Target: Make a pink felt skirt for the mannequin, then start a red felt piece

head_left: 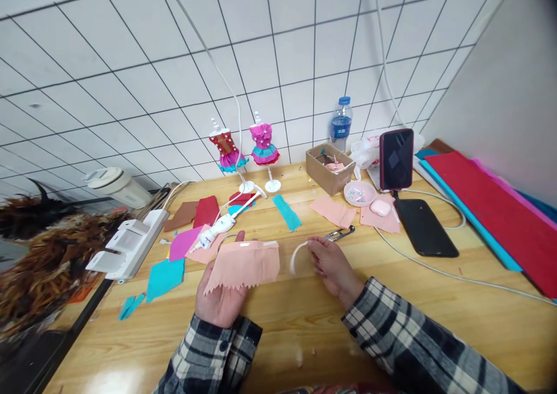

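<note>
My left hand [221, 304] is palm up under a pink piece of crepe paper or fabric [248, 264], its thumb behind the top edge. That piece has a zigzag-cut lower edge and short white strips along its straight top edge. To the right, my right hand [327, 261] pinches a thin white curled strip [296, 257], which hangs toward the pink piece without touching it. Small scissors or thread snips [340, 233] lie just beyond my right fingers. A white glue gun [220, 229] rests on coloured pieces behind my left hand.
Two small dress forms [264, 145] in bright outfits stand at the wall. Behind are a cardboard box [327, 173], a pink bowl [359, 193] and a water bottle [341, 126]. Phones [426, 227] and cables lie right; a power strip [138, 246] and feathers [47, 249] are left.
</note>
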A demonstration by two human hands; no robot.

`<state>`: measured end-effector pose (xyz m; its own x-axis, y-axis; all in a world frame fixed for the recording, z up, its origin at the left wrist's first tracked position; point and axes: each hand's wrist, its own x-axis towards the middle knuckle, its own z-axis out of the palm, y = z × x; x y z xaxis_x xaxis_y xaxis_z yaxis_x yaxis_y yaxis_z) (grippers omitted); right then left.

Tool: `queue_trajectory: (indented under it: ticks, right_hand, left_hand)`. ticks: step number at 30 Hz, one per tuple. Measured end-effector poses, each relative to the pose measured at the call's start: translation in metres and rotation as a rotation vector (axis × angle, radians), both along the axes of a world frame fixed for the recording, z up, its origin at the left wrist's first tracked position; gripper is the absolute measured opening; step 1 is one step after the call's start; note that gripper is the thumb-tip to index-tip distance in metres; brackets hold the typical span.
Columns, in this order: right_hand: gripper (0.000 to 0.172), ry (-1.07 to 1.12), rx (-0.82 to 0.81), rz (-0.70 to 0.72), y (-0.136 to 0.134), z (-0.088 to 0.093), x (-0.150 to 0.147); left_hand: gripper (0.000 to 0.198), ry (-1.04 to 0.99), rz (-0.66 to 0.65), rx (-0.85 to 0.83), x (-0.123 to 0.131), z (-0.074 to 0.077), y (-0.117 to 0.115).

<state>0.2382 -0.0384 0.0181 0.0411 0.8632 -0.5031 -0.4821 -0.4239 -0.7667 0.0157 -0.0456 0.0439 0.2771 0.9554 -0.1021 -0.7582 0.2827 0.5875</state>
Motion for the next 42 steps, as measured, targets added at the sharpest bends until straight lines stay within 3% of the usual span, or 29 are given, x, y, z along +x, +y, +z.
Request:
queue_trajectory:
  ticks: [4,9,13,18,21,24,27,31,33,38,42]
  right_hand:
    - [0.031,-0.023,0.019,-0.046,0.000,0.001,0.003]
    - [0.034,-0.109,0.149,-0.126,0.019,0.017,0.024]
    - [0.032,-0.234,0.314,-0.199,0.063,0.045,0.051]
    - [0.018,-0.589,0.454,-0.406,0.133,0.073,0.090]
    - [0.017,-0.881,0.452,-0.474,0.163,0.074,0.109]
    - [0.013,-1.114,0.450,-0.395,0.178,0.063,0.120]
    - [0.013,-1.264,0.471,-0.296,0.180,0.050,0.125]
    - [0.036,-1.388,0.525,-0.256,0.171,0.041,0.128]
    - [0.038,-1.422,0.554,-0.247,0.165,0.038,0.129]
    - [0.030,-1.435,0.594,-0.280,0.154,0.037,0.132]
    - [0.037,-1.382,0.653,-0.347,0.126,0.044,0.115]
  left_hand:
    - [0.047,-0.162,-0.044,0.027,-0.008,0.000,0.003]
    - [0.049,-0.311,-0.221,0.040,-0.008,-0.011,0.003]
    - [0.049,-0.264,-0.252,-0.071,0.000,-0.020,0.000]
    - [0.046,-0.194,-0.117,-0.292,0.007,-0.022,-0.001]
    - [0.045,-0.195,-0.063,-0.344,0.007,-0.023,0.001]
    - [0.044,-0.208,-0.100,-0.344,0.005,-0.024,0.002]
    - [0.044,-0.224,-0.144,-0.312,0.003,-0.026,0.002]
    - [0.044,-0.272,-0.169,-0.286,0.003,-0.028,0.002]
    - [0.045,-0.264,-0.179,-0.290,0.004,-0.028,0.001]
    - [0.045,-0.223,-0.172,-0.298,0.007,-0.025,0.002]
    - [0.044,-0.224,-0.147,-0.309,0.008,-0.024,0.001]
